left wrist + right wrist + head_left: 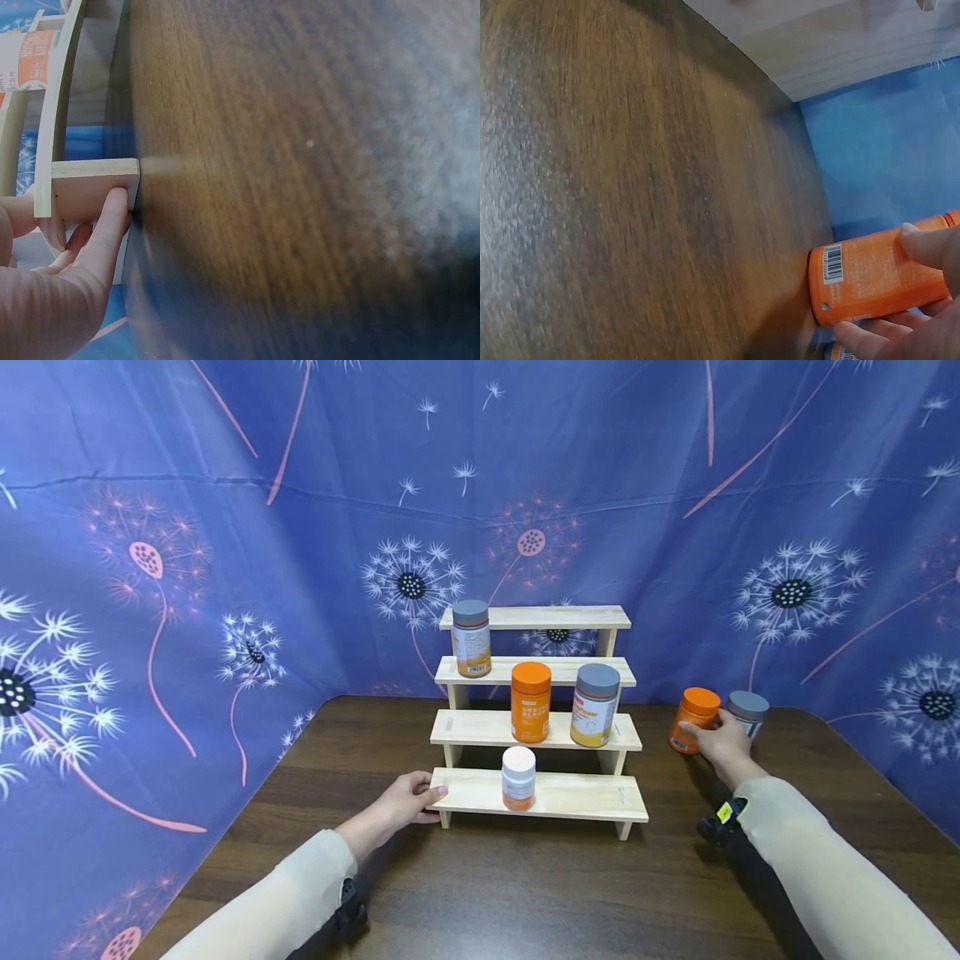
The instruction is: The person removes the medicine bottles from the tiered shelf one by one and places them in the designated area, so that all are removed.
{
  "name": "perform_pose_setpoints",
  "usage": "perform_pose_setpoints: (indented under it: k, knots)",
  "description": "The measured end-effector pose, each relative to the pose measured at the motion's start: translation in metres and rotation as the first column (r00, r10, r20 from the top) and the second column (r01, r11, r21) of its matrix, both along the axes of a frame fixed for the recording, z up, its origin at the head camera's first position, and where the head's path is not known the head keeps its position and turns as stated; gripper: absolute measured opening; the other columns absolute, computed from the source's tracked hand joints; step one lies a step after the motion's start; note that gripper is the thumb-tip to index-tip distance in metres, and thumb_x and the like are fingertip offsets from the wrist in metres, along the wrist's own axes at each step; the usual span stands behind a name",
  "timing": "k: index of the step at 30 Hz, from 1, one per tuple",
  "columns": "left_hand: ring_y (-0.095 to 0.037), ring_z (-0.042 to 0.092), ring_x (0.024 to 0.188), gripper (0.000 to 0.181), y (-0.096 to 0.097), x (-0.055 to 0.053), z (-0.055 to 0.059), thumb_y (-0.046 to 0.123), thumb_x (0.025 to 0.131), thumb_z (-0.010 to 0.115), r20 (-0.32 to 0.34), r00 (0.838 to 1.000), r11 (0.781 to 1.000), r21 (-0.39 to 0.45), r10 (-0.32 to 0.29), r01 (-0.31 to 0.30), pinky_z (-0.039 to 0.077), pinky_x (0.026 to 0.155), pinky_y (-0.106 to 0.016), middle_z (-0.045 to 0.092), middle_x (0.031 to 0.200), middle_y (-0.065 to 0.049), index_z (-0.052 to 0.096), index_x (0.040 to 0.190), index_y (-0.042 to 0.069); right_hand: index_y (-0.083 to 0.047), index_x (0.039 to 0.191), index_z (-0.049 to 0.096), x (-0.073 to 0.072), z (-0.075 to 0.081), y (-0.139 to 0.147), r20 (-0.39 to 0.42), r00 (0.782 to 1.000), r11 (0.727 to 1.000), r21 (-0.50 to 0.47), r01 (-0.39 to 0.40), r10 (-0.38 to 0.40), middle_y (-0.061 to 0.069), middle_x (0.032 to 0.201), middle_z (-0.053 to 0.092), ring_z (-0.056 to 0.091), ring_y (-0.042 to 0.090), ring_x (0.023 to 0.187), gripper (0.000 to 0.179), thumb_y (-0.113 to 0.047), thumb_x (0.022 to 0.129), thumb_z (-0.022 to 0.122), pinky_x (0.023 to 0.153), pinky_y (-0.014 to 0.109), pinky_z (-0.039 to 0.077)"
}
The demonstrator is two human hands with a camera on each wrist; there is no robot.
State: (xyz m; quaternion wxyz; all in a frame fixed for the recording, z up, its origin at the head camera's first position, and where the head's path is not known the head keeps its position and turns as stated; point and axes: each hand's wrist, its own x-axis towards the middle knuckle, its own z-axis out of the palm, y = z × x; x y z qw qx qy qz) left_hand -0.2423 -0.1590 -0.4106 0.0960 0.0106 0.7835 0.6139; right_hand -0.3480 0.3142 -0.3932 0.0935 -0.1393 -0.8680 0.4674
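Note:
At the left end of the lowest step of a tiered wooden shelf (577,785) is my left hand (405,797). Its thumb lies over the board and its fingers (105,232) press the end support below. Off to the shelf's right, my right hand (725,745) grips an orange bottle (870,274), thumb on one side and fingers on the other. That bottle is upright with its orange cap on, low at the tabletop. Just beside it, partly hidden by the hand, is a grey-capped bottle (748,703).
A white-capped bottle (518,781) stands on the lowest step. Above it are another orange bottle (530,706) and a grey-capped white-and-yellow bottle (594,710). Another grey-capped bottle (472,643) stands higher at left. A blue dandelion-print cloth (652,568) hangs behind the brown table (525,893).

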Motion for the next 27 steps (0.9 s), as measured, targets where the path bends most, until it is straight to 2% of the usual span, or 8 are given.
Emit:
perform_pose_setpoints:
  k: [5,13,19,27]
  knots:
    - [-0.016,0.061,0.083,0.030,-0.001,0.001,0.001,0.006,0.099,0.054,-0.004,1.000,1.000,-0.013,-0.001,0.001,0.062,0.083,-0.041,0.059,0.101,-0.018,0.049,0.119,-0.014,0.012,0.145,0.026,0.001,0.002,0.000,-0.001,1.000,1.000,0.014,-0.012,0.012,0.037,0.143,0.036,0.038,0.050,0.131,0.070,-0.028,0.097,0.057,0.112,0.060,0.034]
    - [-0.016,0.061,0.083,0.031,-0.002,0.000,0.000,0.007,0.099,0.053,0.014,1.000,1.000,-0.003,-0.009,0.009,0.062,0.083,-0.041,0.058,0.101,-0.018,0.048,0.121,-0.014,0.010,0.145,0.029,0.007,0.001,-0.003,-0.026,0.999,0.999,0.031,0.044,-0.043,0.036,0.141,0.039,0.040,0.049,0.129,0.069,-0.030,0.097,0.057,0.112,0.060,0.035]
    - [-0.017,0.061,0.084,0.032,-0.001,0.001,0.002,0.007,0.099,0.053,0.009,1.000,1.000,0.012,-0.014,0.013,0.062,0.083,-0.041,0.058,0.101,-0.018,0.047,0.121,-0.015,0.009,0.146,0.027,0.012,0.005,-0.004,-0.052,0.997,0.999,0.001,0.054,-0.054,0.035,0.143,0.038,0.041,0.048,0.130,0.068,-0.029,0.097,0.055,0.110,0.057,0.040]
    - [-0.015,0.061,0.082,0.031,-0.001,0.000,0.001,0.007,0.099,0.053,0.015,1.000,1.000,0.023,-0.016,0.015,0.062,0.083,-0.041,0.058,0.098,-0.015,0.047,0.120,-0.016,0.005,0.150,0.021,0.018,0.016,-0.001,-0.065,0.998,0.998,-0.049,0.025,-0.028,0.032,0.148,0.034,0.038,0.046,0.134,0.072,-0.034,0.098,0.052,0.111,0.055,0.038]
